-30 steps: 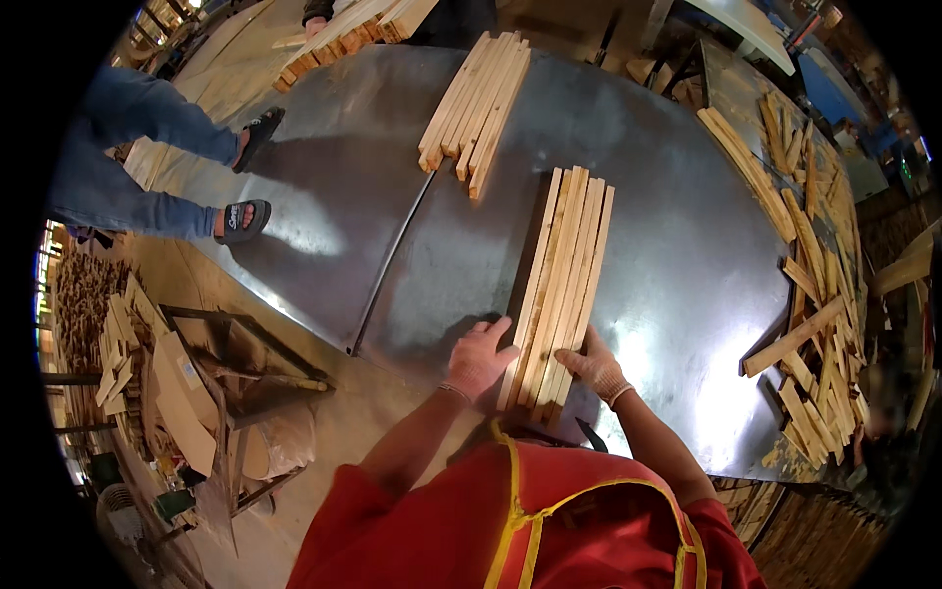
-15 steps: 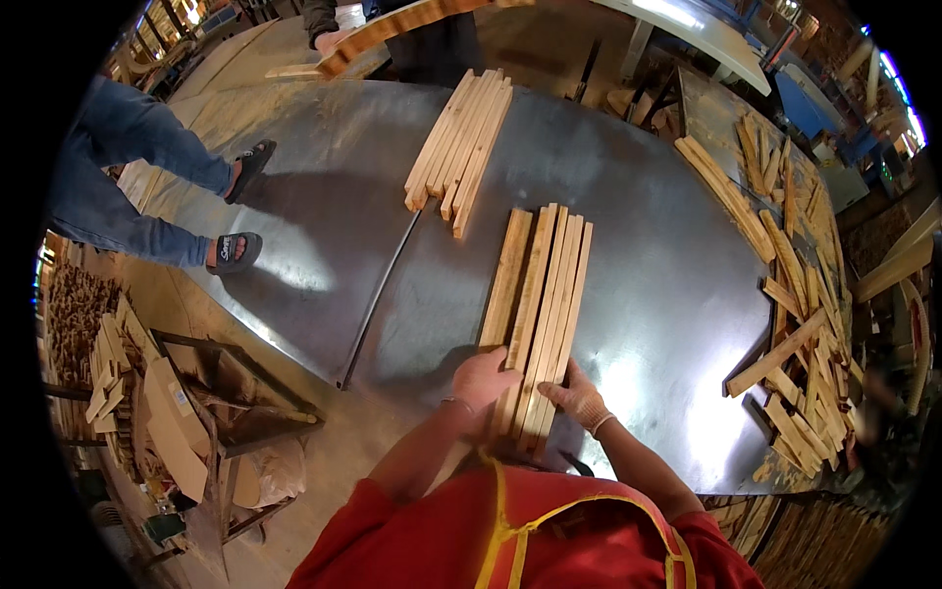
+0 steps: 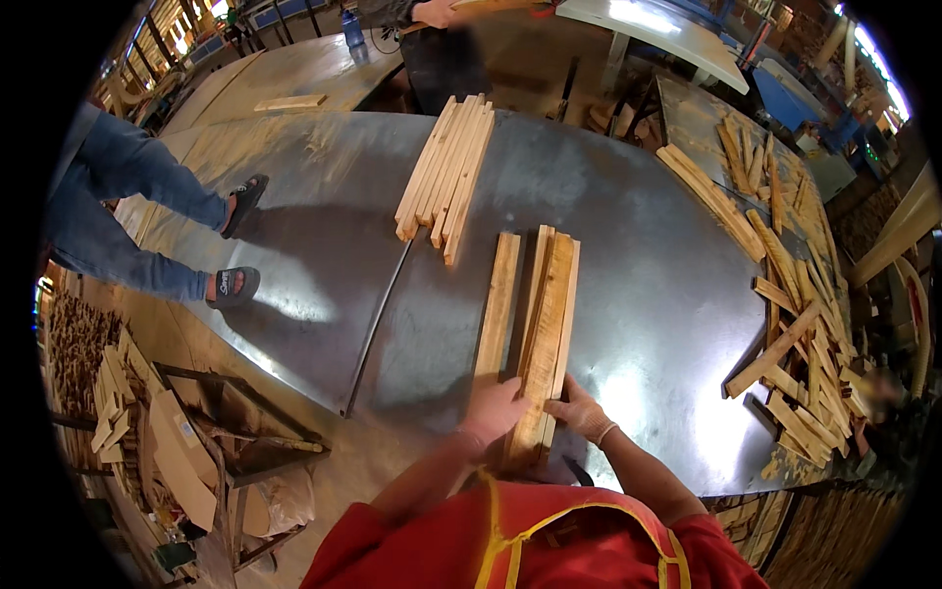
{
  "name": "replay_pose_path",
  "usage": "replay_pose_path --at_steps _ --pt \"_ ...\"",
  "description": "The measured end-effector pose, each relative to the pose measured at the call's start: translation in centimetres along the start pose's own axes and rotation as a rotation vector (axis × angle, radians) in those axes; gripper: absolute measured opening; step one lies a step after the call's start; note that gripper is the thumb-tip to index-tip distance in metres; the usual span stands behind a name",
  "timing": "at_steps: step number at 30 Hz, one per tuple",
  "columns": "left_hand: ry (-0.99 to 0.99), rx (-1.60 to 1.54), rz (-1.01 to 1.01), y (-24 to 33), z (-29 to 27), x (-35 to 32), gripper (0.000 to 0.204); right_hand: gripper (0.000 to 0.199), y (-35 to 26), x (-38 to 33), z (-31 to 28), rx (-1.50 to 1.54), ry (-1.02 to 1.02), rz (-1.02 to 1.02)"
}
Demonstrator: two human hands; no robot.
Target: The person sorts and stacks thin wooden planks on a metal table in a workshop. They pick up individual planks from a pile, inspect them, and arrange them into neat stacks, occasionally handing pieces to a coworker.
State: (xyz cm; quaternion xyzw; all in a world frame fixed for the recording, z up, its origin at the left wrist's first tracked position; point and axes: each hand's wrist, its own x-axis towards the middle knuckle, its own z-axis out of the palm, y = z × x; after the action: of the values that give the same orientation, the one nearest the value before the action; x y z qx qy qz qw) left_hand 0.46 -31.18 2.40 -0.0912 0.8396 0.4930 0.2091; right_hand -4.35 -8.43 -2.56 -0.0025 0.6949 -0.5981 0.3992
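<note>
My left hand (image 3: 494,407) and my right hand (image 3: 583,412) close on the near end of a bundle of wooden strips (image 3: 567,324), left hand on the left side, gloved right hand on the right. One wider-faced strip (image 3: 546,334) lies slightly askew on top of the bundle. Left of it, a separate strip (image 3: 497,304) lies on the dark metal table (image 3: 422,334); its near end is hidden behind my left hand. Farther off rests a row of pale wooden strips (image 3: 446,177), beside a thin dark rod (image 3: 378,329).
Loose offcuts (image 3: 800,353) are heaped along the right side. A person in jeans (image 3: 147,187) stands at the left, sandals on the tabletop. Another person's hand (image 3: 434,12) shows at the far side. Scrap boards (image 3: 182,456) and a dark frame (image 3: 235,432) stand lower left.
The strips under my hands went from lying side by side to a narrower bundle, one turned on top. The far person's board has moved up and right, mostly out of view.
</note>
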Motion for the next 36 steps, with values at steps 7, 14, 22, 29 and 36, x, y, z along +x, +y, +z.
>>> replay_pose_path --at_steps 7,14,22,29,36 --pt "0.656 0.695 0.035 -1.8 -0.5 1.2 0.046 0.077 2.1 0.8 -1.7 0.07 -0.076 0.023" --pt "0.54 -0.036 -0.088 -2.7 2.3 4.2 0.049 0.07 0.8 0.3 -1.1 0.078 -0.026 0.045" --pt "0.078 -0.729 -0.115 -6.3 -1.4 8.7 0.029 0.062 -0.6 -0.1 -0.1 0.09 -0.035 0.071" --pt "0.131 0.254 -0.051 -1.6 -0.4 4.6 0.068 0.066 -2.7 1.6 -3.8 0.166 -0.201 0.187" --pt "0.155 0.177 -0.058 -1.7 -1.3 3.1 0.057 0.094 -1.3 4.8 1.6 -0.007 0.1 0.065"
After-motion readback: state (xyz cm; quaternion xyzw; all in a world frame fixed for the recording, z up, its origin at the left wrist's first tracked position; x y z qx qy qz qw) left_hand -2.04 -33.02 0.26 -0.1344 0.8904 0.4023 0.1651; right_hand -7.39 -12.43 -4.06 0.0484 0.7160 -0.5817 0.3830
